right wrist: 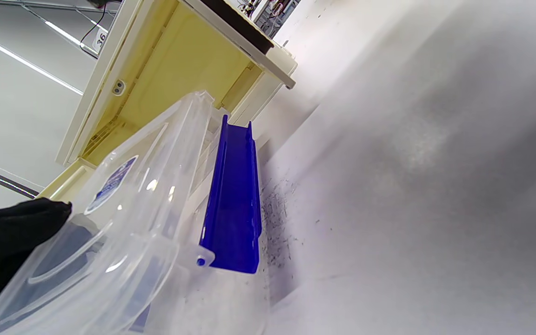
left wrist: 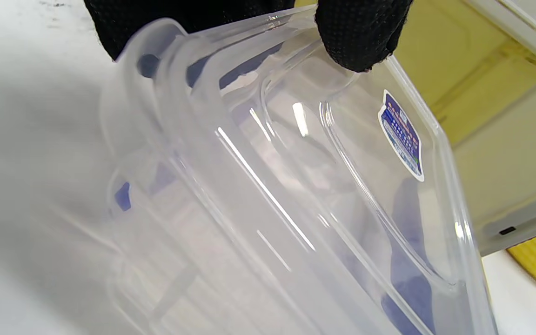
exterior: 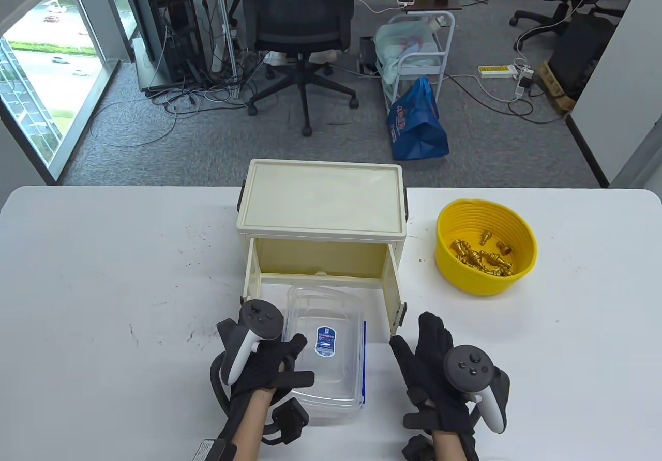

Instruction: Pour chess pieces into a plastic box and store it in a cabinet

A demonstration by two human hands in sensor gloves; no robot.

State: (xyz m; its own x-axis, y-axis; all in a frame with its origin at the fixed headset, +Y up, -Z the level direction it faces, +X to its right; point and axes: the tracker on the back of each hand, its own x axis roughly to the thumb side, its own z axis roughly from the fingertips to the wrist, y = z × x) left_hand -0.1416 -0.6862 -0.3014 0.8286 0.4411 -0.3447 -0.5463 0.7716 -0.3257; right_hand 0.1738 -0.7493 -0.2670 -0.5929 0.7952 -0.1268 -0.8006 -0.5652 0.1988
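A clear plastic box (exterior: 326,347) with a blue side latch (right wrist: 231,200) sits partly inside the open front of the cream cabinet (exterior: 320,197). My left hand (exterior: 295,363) grips the box's near left edge, with the thumb (left wrist: 361,32) on top of the rim. The box fills the left wrist view (left wrist: 296,186). My right hand (exterior: 419,347) is open with fingers spread, just right of the box and not touching it. Gold chess pieces (exterior: 481,259) lie in the yellow basket (exterior: 450,270) at the right.
The cabinet's open door panels stand at either side of its mouth, the right one (exterior: 397,295) close to my right fingers. The white table (exterior: 103,275) has dark scuff marks. An office chair and clutter are on the floor beyond the table's far edge.
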